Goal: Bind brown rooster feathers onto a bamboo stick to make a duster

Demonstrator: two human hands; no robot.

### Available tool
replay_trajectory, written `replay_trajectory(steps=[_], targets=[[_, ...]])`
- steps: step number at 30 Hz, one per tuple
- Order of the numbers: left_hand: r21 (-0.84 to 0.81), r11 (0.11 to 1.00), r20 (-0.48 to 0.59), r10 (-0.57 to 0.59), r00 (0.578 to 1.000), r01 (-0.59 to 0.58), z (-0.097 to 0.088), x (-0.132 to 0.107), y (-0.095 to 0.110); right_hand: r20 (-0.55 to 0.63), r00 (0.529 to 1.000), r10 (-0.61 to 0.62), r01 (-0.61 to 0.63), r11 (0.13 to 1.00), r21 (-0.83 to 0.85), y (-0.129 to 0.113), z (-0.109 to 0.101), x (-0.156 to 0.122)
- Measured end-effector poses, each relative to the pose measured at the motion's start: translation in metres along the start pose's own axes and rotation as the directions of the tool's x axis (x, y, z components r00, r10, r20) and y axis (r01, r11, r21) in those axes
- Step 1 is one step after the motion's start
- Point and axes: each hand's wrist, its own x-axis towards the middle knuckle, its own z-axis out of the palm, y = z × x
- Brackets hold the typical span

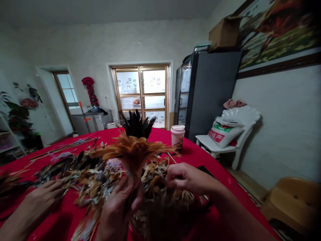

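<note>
My left hand (120, 206) grasps the base of an orange-and-black feather bundle (134, 147), held upright over the near middle of the red bench (200, 154). My right hand (187, 179) sits just right of it, fingers clenched among loose feathers (85, 174). A firm, low grip should keep the quills aligned. Another person's hand (47, 190) rests on the left.

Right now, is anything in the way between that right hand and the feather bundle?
Nothing visible. The right hand sits just beside the feather bundle, which the left hand grips at its base. A third hand rests on the loose feathers, well off to the left.
</note>
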Motion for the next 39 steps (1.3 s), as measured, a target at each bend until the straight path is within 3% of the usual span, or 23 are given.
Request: replay_trajectory(steps=[3, 8, 12, 14, 17, 20, 24, 27, 30, 34, 39], targets=[[-0.015, 0.999, 0.039, -0.045, 0.998, 0.046, 0.003, 0.0, 0.005, 0.077, 0.994, -0.078, 0.093, 0.97, -0.225, 0.002, 0.018, 0.006], [-0.088, 0.99, -0.05, -0.119, 0.992, 0.114, 0.005, 0.0, 0.005, 0.248, 0.967, -0.066, 0.191, 0.829, -0.525, 0.002, 0.041, 0.009], [-0.059, 0.997, -0.006, -0.05, 0.999, 0.049, 0.008, 0.0, 0.006, 0.263, 0.964, -0.032, 0.199, 0.743, -0.64, 0.009, 0.056, 0.014], [-0.06, 0.997, -0.016, -0.046, 0.999, 0.045, 0.01, 0.001, 0.007, 0.268, 0.962, -0.045, 0.213, 0.739, -0.639, 0.011, 0.058, 0.016], [-0.091, 0.993, -0.051, -0.077, 0.996, 0.072, 0.013, 0.0, 0.009, 0.205, 0.973, -0.105, 0.2, 0.824, -0.53, 0.008, 0.05, 0.013], [-0.099, 0.993, -0.065, -0.07, 0.995, 0.063, 0.014, 0.001, 0.01, 0.074, 0.995, -0.068, 0.089, 0.933, -0.348, 0.0, 0.035, 0.009], [-0.051, 0.998, 0.039, -0.032, 0.999, 0.034, 0.01, 0.005, 0.007, -0.069, 0.998, -0.013, 0.008, 0.997, -0.073, 0.005, 0.023, 0.011], [0.01, 1.0, 0.146, -0.004, 0.989, 0.003, 0.004, 0.011, 0.003, -0.085, 0.996, 0.035, -0.02, 0.985, 0.17, 0.017, 0.02, 0.016], [0.027, 1.0, 0.169, -0.001, 0.986, -0.004, -0.001, 0.014, 0.0, -0.057, 0.992, 0.111, -0.08, 0.916, 0.393, 0.026, 0.019, 0.02], [0.023, 1.0, 0.168, -0.013, 0.986, 0.009, -0.001, 0.015, -0.001, -0.113, 0.98, 0.166, -0.09, 0.866, 0.492, 0.024, 0.017, 0.022], [-0.018, 0.998, 0.085, -0.065, 0.994, 0.067, -0.002, 0.018, -0.007, -0.184, 0.961, 0.205, -0.074, 0.837, 0.543, 0.023, 0.015, 0.023]])
